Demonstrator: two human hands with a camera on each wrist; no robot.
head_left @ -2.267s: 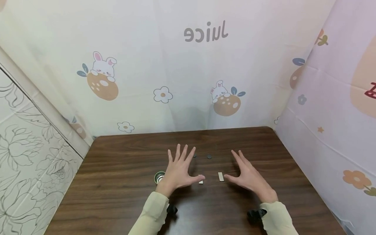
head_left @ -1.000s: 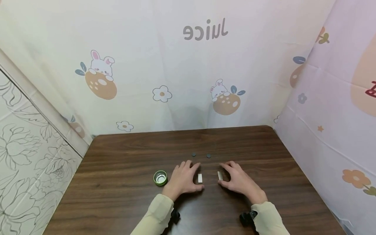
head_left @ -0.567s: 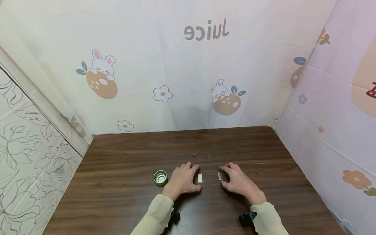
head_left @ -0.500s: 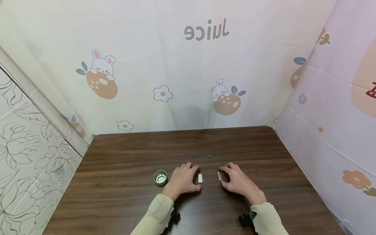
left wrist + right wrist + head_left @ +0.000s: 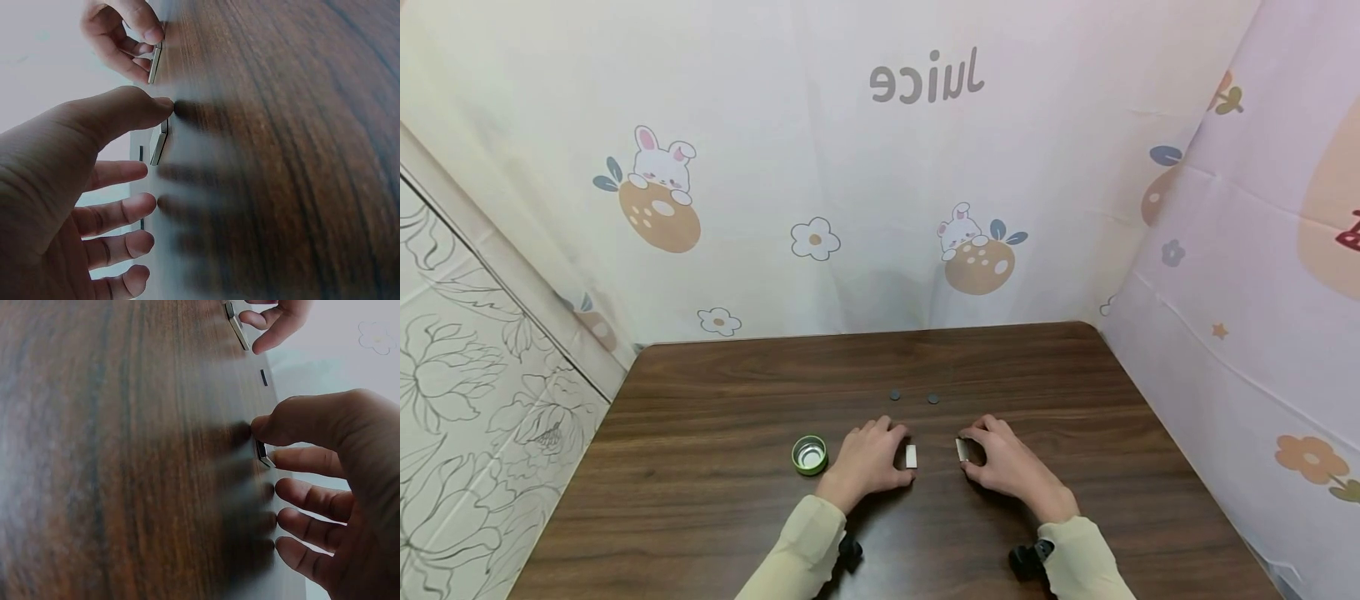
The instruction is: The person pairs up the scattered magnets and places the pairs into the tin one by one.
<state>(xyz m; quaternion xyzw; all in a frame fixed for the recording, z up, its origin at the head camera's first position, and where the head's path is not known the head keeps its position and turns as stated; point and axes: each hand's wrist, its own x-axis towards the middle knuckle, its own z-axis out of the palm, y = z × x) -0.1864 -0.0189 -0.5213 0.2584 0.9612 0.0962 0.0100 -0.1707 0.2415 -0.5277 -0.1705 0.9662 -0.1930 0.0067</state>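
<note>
On the brown wooden table, two small, thin, whitish rectangular tiles lie between the hands. My left hand (image 5: 861,462) reaches around the left tile (image 5: 912,457). In the left wrist view, its thumb is at the near end of that tile (image 5: 159,144), with the index fingertip close by the far end and the other fingers spread. My right hand (image 5: 1011,462) holds the right tile (image 5: 962,450) between thumb and index finger. The right wrist view shows that tile's dark-edged end (image 5: 265,456) between those fingertips, the other fingers loosely extended.
A round green-rimmed metal lid (image 5: 809,455) lies left of my left hand. Two small dark discs, one left (image 5: 895,395) and one right (image 5: 933,399), lie beyond the tiles. A printed curtain (image 5: 880,183) hangs behind the table (image 5: 722,400).
Both hands have come down from spread above the table and narrowed around the tiles, uncovering the green lid. Over the last half second they have barely moved.
</note>
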